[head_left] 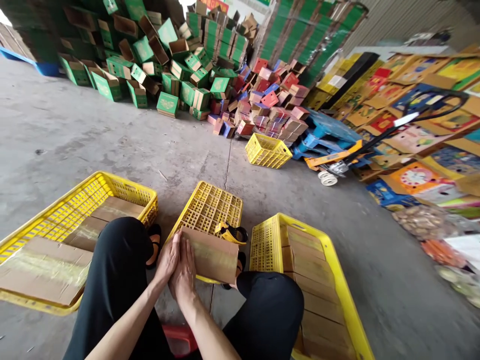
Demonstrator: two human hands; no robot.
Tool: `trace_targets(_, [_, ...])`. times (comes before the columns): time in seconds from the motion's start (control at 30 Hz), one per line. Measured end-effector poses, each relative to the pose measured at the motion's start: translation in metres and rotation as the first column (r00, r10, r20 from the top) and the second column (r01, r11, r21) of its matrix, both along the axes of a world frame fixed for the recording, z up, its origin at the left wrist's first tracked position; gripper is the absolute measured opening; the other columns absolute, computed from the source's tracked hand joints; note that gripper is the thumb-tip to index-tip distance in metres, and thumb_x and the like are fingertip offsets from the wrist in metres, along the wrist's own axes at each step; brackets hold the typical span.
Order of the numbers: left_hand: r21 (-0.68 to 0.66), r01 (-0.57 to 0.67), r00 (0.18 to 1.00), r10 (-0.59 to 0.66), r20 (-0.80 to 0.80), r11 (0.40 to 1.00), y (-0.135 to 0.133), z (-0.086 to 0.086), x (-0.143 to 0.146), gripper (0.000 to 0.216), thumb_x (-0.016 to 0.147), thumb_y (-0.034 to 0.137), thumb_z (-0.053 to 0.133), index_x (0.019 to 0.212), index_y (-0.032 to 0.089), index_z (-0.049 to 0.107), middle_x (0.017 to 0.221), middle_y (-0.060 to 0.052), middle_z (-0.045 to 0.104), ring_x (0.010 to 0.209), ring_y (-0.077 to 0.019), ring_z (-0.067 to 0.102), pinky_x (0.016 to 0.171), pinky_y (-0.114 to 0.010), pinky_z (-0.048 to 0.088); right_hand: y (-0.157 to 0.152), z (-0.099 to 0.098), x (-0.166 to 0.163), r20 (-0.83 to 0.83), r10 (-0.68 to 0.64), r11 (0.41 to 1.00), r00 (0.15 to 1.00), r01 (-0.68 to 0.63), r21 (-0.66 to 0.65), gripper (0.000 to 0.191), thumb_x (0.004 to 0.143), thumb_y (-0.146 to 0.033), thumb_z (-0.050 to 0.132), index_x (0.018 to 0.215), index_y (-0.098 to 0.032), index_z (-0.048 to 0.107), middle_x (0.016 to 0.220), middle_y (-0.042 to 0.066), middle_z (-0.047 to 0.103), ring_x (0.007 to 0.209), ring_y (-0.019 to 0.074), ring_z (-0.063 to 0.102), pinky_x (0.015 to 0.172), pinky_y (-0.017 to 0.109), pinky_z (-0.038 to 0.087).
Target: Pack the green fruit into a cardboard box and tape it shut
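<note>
A closed cardboard box (215, 255) lies on an upturned yellow crate (215, 202) between my knees. My right hand (184, 265) lies flat along the box's left end, its fingers stretched out. Beside it, my left hand (169, 255) is also stretched out, close against the right hand; its palm is hidden. Neither hand is wrapped round anything. Behind the box, a yellow tape dispenser (227, 231) with a black handle rests on the crate.
Left stands a yellow crate (127, 189) with several taped boxes; right, another yellow crate (330, 250) holds a row of boxes. Farther off are a yellow basket (268, 151), heaped green cartons (167, 103), red cartons (270, 99), blue pallets (326, 129) and a pallet jack (333, 162).
</note>
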State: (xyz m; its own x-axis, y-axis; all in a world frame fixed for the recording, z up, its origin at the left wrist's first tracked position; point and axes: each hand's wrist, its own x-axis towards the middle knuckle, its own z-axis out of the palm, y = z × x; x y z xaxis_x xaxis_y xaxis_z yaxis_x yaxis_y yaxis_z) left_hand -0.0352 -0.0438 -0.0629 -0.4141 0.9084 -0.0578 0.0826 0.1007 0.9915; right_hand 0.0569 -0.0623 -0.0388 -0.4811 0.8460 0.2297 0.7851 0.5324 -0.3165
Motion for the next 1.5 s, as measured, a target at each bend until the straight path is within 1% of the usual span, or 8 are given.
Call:
trace_targets(0.27, [-0.018, 0.007, 1.000, -0.007, -0.016, 1.000, 0.005, -0.006, 0.000, 0.075, 0.109, 0.067, 0.023, 0.143, 0.014, 0.065, 0.151, -0.017, 0.065, 0.150, -0.0283, 0.053, 0.130, -0.049, 0.035, 0.012, 0.002, 0.022, -0.002, 0.094, 0.994, 0.996, -0.093, 0.058, 0.079, 0.099, -0.011, 0.050, 0.173, -0.019, 0.024, 0.166, 0.010, 0.050, 0.155, 0.0289, 0.045, 0.127, 0.048, 0.041])
trace_targets(0.47, [0.011, 0.032, 0.980, -0.030, -0.195, 0.999, -0.004, -0.005, 0.010, 0.060, 0.109, 0.060, 0.040, 0.150, 0.021, 0.060, 0.161, -0.013, 0.056, 0.156, -0.0299, 0.044, 0.132, -0.052, 0.030, 0.012, 0.007, 0.069, 0.072, 0.060, 0.990, 0.996, -0.068, 0.123, 0.059, 0.111, -0.025, 0.044, 0.169, -0.016, 0.036, 0.166, 0.011, 0.050, 0.155, 0.0279, 0.046, 0.126, 0.050, 0.043])
trace_targets(0.6, [0.024, 0.036, 0.911, -0.023, -0.413, 0.999, -0.012, -0.008, 0.016, 0.066, 0.107, 0.054, 0.046, 0.166, 0.025, 0.039, 0.174, -0.011, 0.036, 0.161, -0.0291, 0.036, 0.132, -0.051, 0.030, 0.006, 0.004, 0.122, 0.065, -0.085, 0.985, 0.994, 0.074, 0.154, 0.056, 0.114, -0.035, 0.042, 0.166, -0.016, 0.043, 0.165, 0.013, 0.051, 0.151, 0.0304, 0.051, 0.121, 0.049, 0.049])
trace_targets(0.73, [0.003, 0.065, 0.877, -0.056, -0.477, 0.998, -0.012, -0.011, 0.014, 0.069, 0.107, 0.052, 0.045, 0.169, 0.024, 0.035, 0.173, -0.013, 0.038, 0.159, -0.0328, 0.038, 0.130, -0.054, 0.033, -0.004, -0.009, 0.166, -0.030, -0.325, 0.933, 0.945, 0.326, 0.150, 0.059, 0.115, -0.048, 0.035, 0.161, -0.016, 0.052, 0.161, 0.016, 0.055, 0.147, 0.0327, 0.056, 0.117, 0.048, 0.053])
trace_targets(0.97, [-0.037, 0.062, 0.841, -0.073, -0.537, 0.997, -0.014, -0.012, 0.010, 0.068, 0.108, 0.052, 0.044, 0.169, 0.022, 0.036, 0.171, -0.013, 0.041, 0.157, -0.0327, 0.042, 0.127, -0.050, 0.039, -0.006, -0.018, 0.177, -0.314, -0.547, 0.837, 0.776, 0.517, -0.179, 0.081, 0.109, -0.068, 0.027, 0.147, -0.007, 0.066, 0.141, 0.024, 0.070, 0.129, 0.0325, 0.071, 0.107, 0.043, 0.060])
trace_targets(1.17, [-0.153, 0.055, 0.806, -0.134, -0.577, 0.987, -0.014, -0.006, 0.009, 0.069, 0.109, 0.051, 0.040, 0.169, 0.017, 0.035, 0.168, -0.018, 0.043, 0.148, -0.0377, 0.053, 0.116, -0.053, 0.050, 0.007, -0.001, 0.180, -0.387, -0.659, 0.752, 0.645, 0.558, -0.351, 0.078, 0.103, -0.071, 0.036, 0.126, -0.013, 0.081, 0.117, 0.018, 0.082, 0.109, 0.0314, 0.079, 0.092, 0.037, 0.065])
trace_targets(1.33, [-0.183, 0.043, 0.850, -0.132, -0.511, 0.982, -0.016, -0.011, 0.001, 0.071, 0.108, 0.056, 0.039, 0.165, 0.013, 0.042, 0.165, -0.021, 0.048, 0.152, -0.0397, 0.047, 0.122, -0.057, 0.043, 0.006, 0.024, 0.178, -0.473, -0.471, 0.866, 0.745, 0.492, -0.088, 0.064, 0.112, -0.056, 0.035, 0.135, -0.014, 0.077, 0.116, 0.016, 0.082, 0.108, 0.0285, 0.080, 0.088, 0.033, 0.067])
trace_targets(1.5, [-0.123, 0.070, 0.947, -0.104, -0.302, 0.990, -0.012, -0.028, 0.011, 0.069, 0.104, 0.062, 0.045, 0.156, 0.017, 0.053, 0.163, -0.017, 0.052, 0.157, -0.0357, 0.041, 0.130, -0.054, 0.031, -0.001, 0.075, 0.167, -0.421, -0.362, 0.896, 0.832, 0.435, 0.090, 0.056, 0.113, -0.040, 0.046, 0.165, -0.020, 0.047, 0.144, 0.015, 0.070, 0.128, 0.0282, 0.072, 0.105, 0.039, 0.063])
